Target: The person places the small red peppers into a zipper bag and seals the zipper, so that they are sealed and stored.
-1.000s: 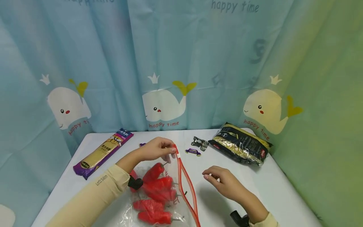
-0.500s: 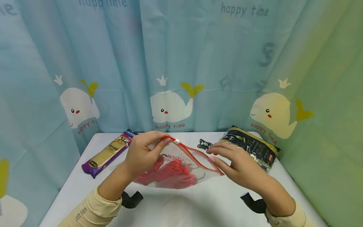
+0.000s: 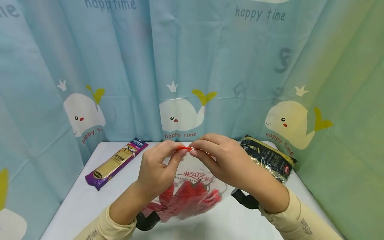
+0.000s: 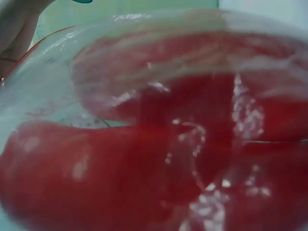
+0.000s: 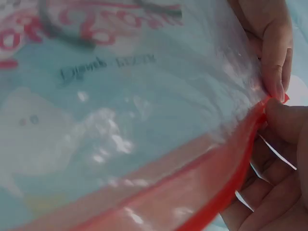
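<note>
A clear zip bag (image 3: 196,166) with a red zip strip (image 5: 248,149) hangs from both hands above the white table. Inside it lie several red peppers (image 3: 190,196), which fill most of the left wrist view. My left hand (image 3: 157,166) pinches the strip at one end between thumb and index finger. Right beside it, my right hand (image 3: 223,158) pinches the strip at the small white slider (image 3: 191,149). The fingertips of both hands nearly meet. In the right wrist view the strip runs away from the thumb toward the lower left.
A purple pack of pasta (image 3: 117,163) lies at the table's left. At the back right is a black and gold package (image 3: 270,156), partly behind the right forearm. A blue curtain (image 3: 129,83) with whale prints stands behind the white table (image 3: 81,203).
The bag has been lifted off the table and now hangs upright. My right hand has come in from the right and taken hold of the slider. The small wrapped candies are now hidden.
</note>
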Available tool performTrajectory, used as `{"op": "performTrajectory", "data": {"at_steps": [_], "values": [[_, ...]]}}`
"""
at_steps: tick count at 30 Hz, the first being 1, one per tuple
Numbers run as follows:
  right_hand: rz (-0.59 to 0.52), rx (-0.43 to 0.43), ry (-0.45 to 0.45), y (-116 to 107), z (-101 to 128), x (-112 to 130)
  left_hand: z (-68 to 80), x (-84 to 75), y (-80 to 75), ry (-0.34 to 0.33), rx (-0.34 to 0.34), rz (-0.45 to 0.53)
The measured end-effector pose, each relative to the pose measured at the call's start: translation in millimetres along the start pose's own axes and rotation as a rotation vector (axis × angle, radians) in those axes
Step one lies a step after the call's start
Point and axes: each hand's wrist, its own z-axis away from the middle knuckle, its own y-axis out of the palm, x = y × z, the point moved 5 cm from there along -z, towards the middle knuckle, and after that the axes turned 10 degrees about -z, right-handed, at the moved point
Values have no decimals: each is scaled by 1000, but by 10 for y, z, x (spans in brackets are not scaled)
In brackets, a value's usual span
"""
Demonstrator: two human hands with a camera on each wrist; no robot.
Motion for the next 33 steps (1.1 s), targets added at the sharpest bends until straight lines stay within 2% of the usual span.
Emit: {"op": "performTrajectory", "data": {"at_steps": [6,10,13,18,24,28,33], "values": [[31,29,-20,46,24,75,19,-55,10,5,83,24],[46,47,-33,70,22,106,27,-88,3,23,133,-13],[33,65,-14,76,24,106,30,-118,-2,50,135,-48],[6,66,-7,63,40,117,28,-165,-7,81,90,-46],[-15,38,-49,69,33,128,10,-190,-95,90,-10,-40],[-2,54,-21,63,85,84,11,-158,-218,48,-83,-87],[33,80,37,32,249,-14,31,-66,-396,-51,-162,-159]]}}
